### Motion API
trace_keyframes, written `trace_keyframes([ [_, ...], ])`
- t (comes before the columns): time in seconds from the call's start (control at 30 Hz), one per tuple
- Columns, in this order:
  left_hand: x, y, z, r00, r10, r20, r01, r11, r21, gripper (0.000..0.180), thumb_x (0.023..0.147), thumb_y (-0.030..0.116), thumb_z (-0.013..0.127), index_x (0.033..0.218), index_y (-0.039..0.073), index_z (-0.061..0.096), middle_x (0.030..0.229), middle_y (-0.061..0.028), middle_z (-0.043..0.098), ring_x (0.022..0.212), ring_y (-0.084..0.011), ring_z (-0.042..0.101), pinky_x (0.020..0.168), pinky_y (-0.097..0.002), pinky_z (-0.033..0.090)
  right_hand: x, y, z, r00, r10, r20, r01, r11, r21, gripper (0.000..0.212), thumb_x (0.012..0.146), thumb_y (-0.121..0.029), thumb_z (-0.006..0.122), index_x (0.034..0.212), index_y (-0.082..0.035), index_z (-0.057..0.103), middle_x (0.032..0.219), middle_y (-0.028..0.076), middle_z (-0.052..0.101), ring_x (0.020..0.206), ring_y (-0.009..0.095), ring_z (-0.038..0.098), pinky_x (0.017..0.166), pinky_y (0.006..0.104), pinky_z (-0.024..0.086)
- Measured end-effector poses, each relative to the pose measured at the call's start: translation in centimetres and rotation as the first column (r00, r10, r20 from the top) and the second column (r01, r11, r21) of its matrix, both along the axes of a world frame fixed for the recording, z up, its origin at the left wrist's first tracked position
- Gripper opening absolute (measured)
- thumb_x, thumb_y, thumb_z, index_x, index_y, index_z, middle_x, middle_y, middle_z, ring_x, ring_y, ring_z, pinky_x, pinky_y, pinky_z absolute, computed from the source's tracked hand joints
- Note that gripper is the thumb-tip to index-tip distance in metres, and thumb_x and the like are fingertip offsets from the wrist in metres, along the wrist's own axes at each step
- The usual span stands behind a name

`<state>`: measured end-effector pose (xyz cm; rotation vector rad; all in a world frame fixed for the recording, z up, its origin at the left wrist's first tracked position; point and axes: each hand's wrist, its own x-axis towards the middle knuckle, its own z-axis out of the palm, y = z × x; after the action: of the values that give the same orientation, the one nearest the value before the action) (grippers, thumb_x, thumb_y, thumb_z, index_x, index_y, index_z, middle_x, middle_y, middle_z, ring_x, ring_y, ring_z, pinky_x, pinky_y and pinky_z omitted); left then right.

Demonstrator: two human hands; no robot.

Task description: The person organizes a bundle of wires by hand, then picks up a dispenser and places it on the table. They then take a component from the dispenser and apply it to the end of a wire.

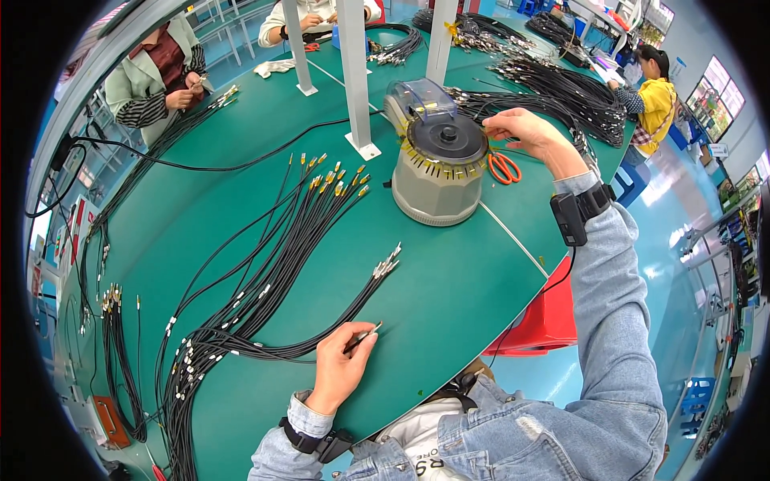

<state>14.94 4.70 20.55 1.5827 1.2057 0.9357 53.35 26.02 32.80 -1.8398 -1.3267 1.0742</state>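
My left hand (343,361) is closed near the front of the green table, pinching one black cable (353,345) near its pale tip. Just beyond it lies a bundle of black cables (345,313) with white-sleeved ends. My right hand (525,135) reaches to a round grey tape dispenser (435,188) with a black top disc and a clear hood. Short yellow tape strips (437,168) stick out around its rim. My right thumb and fingertips pinch at the rim's right side, on a strip; the strip itself is mostly hidden.
Orange-handled scissors (504,168) lie right of the dispenser. A larger cable bundle with yellow-tagged ends (321,180) spreads across the left. Metal posts (355,72) rise from the table (449,297). More cables (561,88) are heaped at the back. Co-workers sit around; a red stool (545,317) stands below the right edge.
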Motion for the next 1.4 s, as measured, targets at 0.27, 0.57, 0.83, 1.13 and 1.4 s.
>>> trace_keyframes([
  [0.27,0.0,0.0,0.2,1.0,0.006,-0.002,-0.006,1.0,0.014,0.012,0.083,0.001,0.064,0.095,-0.003,0.062,0.071,0.0007,0.058,0.061,-0.0036,0.05,0.054,-0.0188,0.039,0.3,0.1,-0.4,0.999,0.046,-0.016,-0.046,0.999,-0.012,0.018,0.083,-0.028,0.066,0.09,-0.012,0.066,0.089,-0.003,0.063,0.083,0.008,0.053,0.077,0.026,0.038],
  [0.57,0.0,0.0,0.6,1.0,0.018,-0.015,-0.017,1.0,0.021,0.012,0.083,0.001,0.064,0.094,-0.002,0.063,0.069,0.0007,0.058,0.06,-0.0036,0.05,0.053,-0.0188,0.039,0.3,0.0,-0.3,0.997,-0.038,-0.061,0.04,0.999,0.022,0.018,0.084,-0.028,0.065,0.092,-0.012,0.066,0.092,-0.002,0.062,0.089,0.01,0.053,0.082,0.0286,0.037],
  [0.83,0.0,0.0,0.3,1.0,0.017,0.001,-0.017,1.0,0.016,0.012,0.083,0.001,0.064,0.095,-0.002,0.062,0.069,0.0006,0.058,0.058,-0.0034,0.049,0.052,-0.0187,0.038,0.3,0.3,-0.4,0.993,0.086,-0.077,-0.089,0.995,-0.035,0.018,0.085,-0.028,0.066,0.091,-0.011,0.066,0.092,-0.001,0.062,0.092,0.01,0.053,0.085,0.0319,0.037],
  [1.13,-0.2,0.1,0.6,0.99,0.063,0.126,-0.058,0.997,-0.049,0.01,0.086,0.004,0.062,0.095,-0.002,0.062,0.072,-0.0016,0.061,0.057,-0.0031,0.049,0.05,-0.0184,0.037,-0.3,0.0,-0.4,0.995,0.085,-0.055,-0.083,0.996,0.036,0.016,0.085,-0.024,0.064,0.092,-0.01,0.066,0.094,-0.001,0.063,0.091,0.01,0.054,0.084,0.0305,0.037],
  [1.4,-1.1,0.3,1.9,0.924,0.174,0.34,-0.071,0.953,-0.293,0.013,0.091,0.009,0.057,0.098,-0.002,0.062,0.072,-0.0026,0.062,0.054,-0.0029,0.045,0.048,-0.0177,0.033,-8.1,-9.1,-2.0,0.887,0.218,-0.407,-0.014,0.894,0.448,0.01,0.087,-0.015,0.061,0.093,-0.007,0.062,0.092,0.001,0.06,0.087,0.008,0.053,0.078,0.0236,0.04],
])
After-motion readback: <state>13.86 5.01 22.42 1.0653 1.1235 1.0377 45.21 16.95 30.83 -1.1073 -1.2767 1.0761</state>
